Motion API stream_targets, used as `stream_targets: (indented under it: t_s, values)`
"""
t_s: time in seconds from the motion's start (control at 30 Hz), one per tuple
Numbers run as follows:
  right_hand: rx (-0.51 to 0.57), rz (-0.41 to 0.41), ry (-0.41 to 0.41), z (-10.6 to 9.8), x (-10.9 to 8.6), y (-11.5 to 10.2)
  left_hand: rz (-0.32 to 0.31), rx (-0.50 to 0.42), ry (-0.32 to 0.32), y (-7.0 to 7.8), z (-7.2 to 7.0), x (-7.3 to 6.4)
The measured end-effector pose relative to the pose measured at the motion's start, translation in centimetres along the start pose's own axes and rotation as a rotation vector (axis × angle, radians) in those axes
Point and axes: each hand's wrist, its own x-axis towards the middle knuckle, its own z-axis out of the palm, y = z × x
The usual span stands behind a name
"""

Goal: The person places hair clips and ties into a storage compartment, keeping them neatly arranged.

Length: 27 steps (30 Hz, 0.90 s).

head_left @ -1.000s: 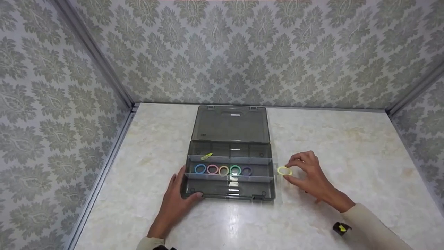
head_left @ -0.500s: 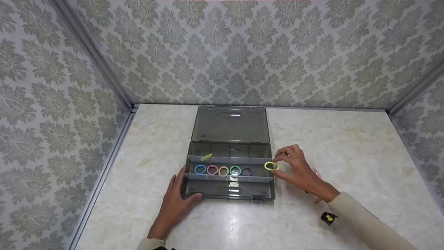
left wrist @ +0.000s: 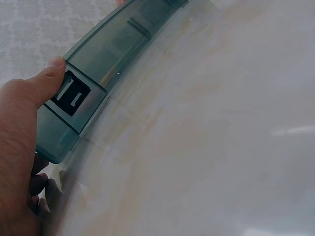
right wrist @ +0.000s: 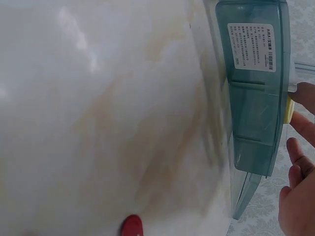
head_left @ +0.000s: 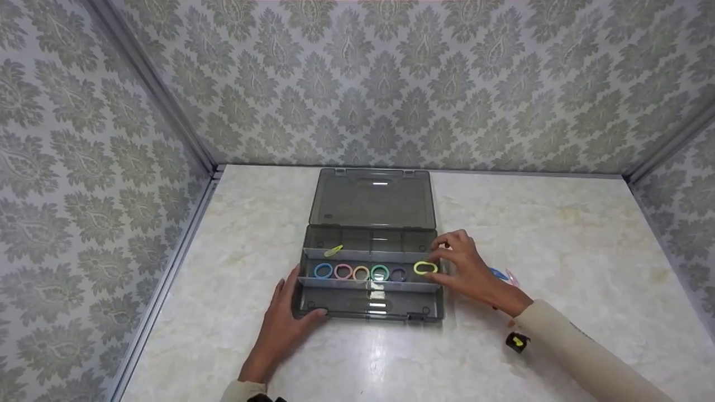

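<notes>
Yellow ring-shaped hair tie (head_left: 425, 262) pinched by the right hand (head_left: 468, 273), right of centre.
It is held over a grey translucent plastic box (head_left: 341, 302), gripped at lower left by the left hand (head_left: 286, 329).

1. The left hand (head_left: 286, 324) grips, its thumb (head_left: 314, 317) spread wide from the curled fingers (head_left: 289, 282).
2. The right hand (head_left: 466, 271) pinches with thumb and index fingertip.
3. The right forearm (head_left: 581, 346), in a beige sleeve, slants in from the lower right.
4. The left wrist (head_left: 256, 363) is bare above its cuff (head_left: 244, 389).
</notes>
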Motion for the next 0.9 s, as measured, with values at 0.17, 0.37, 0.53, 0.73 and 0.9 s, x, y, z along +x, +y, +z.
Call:
stream_targets:
  t_s: [0.17, 0.37, 0.53, 0.73, 0.9]
  values:
    - [-0.016, 0.051, -0.061, 0.0, 0.3, -0.1, -0.001, -0.005, -0.004, 0.0, 0.0, 0.0]
    - [-0.03, 0.093, -0.129, 0.0, 0.7, -0.1, -0.008, 0.011, 0.001, 0.1, 0.0, -0.1]
    - [-0.05, 0.109, -0.186, 0.0, 1.2, -0.1, -0.003, 0.04, 0.007, 0.3, 0.1, 0.1]
    - [-0.063, 0.163, -0.246, -0.2, 1.8, -0.6, -0.021, 0.035, 0.007, 0.4, 0.2, 0.1]
    - [-0.105, 0.183, -0.277, -0.2, 2.3, -1.2, -0.021, 0.027, 0.011, 0.3, 0.2, 0.0]
